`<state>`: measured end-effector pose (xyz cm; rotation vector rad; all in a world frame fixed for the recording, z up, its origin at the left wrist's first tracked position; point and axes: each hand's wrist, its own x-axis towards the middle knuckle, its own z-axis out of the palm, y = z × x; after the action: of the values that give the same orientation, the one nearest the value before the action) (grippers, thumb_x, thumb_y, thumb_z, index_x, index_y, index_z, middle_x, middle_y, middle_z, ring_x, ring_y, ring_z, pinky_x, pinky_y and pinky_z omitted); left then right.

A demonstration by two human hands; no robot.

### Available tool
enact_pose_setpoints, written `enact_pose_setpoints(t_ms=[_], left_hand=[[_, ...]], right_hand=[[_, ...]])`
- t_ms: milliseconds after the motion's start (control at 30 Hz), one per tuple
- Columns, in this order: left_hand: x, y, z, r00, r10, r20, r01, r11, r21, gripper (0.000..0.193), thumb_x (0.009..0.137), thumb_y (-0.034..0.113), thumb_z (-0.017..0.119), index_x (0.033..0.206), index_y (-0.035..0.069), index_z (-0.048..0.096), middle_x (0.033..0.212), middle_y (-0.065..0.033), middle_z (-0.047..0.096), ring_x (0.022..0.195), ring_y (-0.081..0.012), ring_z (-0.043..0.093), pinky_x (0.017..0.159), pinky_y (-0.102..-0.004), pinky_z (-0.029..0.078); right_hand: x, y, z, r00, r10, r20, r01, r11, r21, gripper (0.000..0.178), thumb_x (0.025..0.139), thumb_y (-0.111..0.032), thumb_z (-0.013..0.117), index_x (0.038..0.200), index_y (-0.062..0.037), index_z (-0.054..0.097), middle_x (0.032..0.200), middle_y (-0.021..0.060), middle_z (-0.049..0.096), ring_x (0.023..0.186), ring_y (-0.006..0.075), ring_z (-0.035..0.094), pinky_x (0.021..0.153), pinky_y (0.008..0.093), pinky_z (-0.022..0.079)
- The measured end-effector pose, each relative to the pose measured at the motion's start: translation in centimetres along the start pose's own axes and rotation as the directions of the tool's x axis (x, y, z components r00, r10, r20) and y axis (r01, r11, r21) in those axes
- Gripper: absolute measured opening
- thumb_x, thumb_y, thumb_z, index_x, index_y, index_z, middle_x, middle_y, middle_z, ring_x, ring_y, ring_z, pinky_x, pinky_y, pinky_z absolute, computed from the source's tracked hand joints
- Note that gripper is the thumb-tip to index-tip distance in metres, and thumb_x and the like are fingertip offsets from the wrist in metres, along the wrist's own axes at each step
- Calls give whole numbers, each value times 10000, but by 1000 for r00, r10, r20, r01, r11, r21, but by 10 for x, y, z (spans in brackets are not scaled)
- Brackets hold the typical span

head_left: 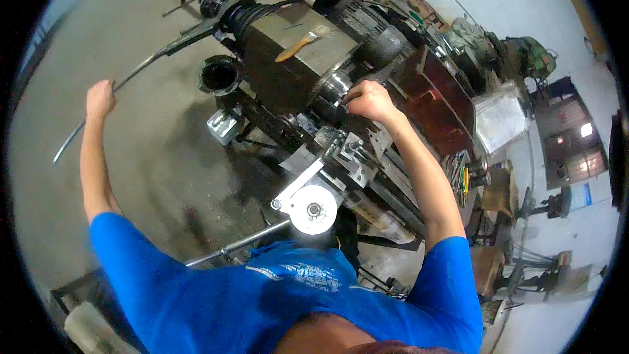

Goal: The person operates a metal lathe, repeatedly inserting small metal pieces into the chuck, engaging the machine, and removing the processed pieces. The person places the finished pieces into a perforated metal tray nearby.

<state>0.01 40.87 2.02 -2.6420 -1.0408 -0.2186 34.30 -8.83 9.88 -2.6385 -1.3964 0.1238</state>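
My left hand (100,98) is wrapped round a long thin metal lever (142,65), stretched out at the far left. That lever runs up to the black cylindrical end of a lathe (275,75). At the lathe's shiny round chuck (335,85), my right hand (370,101) is closed, its fingertips against the chuck's right side. What those fingers hold, if anything, is hidden. A brush with a wooden handle (295,50) lies on top of the headstock. Nearer to me are the tool post (354,151) and a pale round disc (313,210) with a hub in its middle.
A metal rod (255,237) sticks out left of the disc, close to my body. An open round pipe end (219,75) stands left of the headstock. Right of the lathe are a dark red metal panel (432,101), a pale sheet (501,118) and a bench crowded with tools.
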Motion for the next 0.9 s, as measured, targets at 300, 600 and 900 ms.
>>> enact_pose_setpoints(t_ms=[300, 600, 900], left_hand=[[-33, 190, 64, 903, 80, 422, 279, 636, -720, 510, 693, 353, 620, 1024, -26, 532, 935, -198, 580, 839, -302, 566, 720, -360, 444], [-13, 258, 68, 795, 536, 284, -534, 841, -91, 123, 702, 118, 522, 809, 108, 583, 841, -107, 608, 808, -270, 588, 651, -391, 472], [-69, 235, 53, 902, 284, 326, -202, 943, -265, 325, 699, 258, 594, 1000, 138, 564, 879, -120, 592, 828, -282, 574, 690, -402, 464]], right_hand=[[-139, 45, -46, 881, -180, -438, 207, 978, 16, 289, 513, -176, 598, 776, -59, 623, 942, 91, 598, 865, 274, 522, 752, 360, 423], [-386, 85, -25, 571, 777, -265, -753, 624, 209, 299, 551, -80, 557, 833, -22, 640, 807, 175, 615, 772, 272, 597, 697, 303, 453], [-574, 171, 42, 221, 952, -211, -960, 251, 127, 516, 574, -155, 585, 1081, -68, 540, 1032, 162, 561, 940, 295, 534, 799, 349, 421]])
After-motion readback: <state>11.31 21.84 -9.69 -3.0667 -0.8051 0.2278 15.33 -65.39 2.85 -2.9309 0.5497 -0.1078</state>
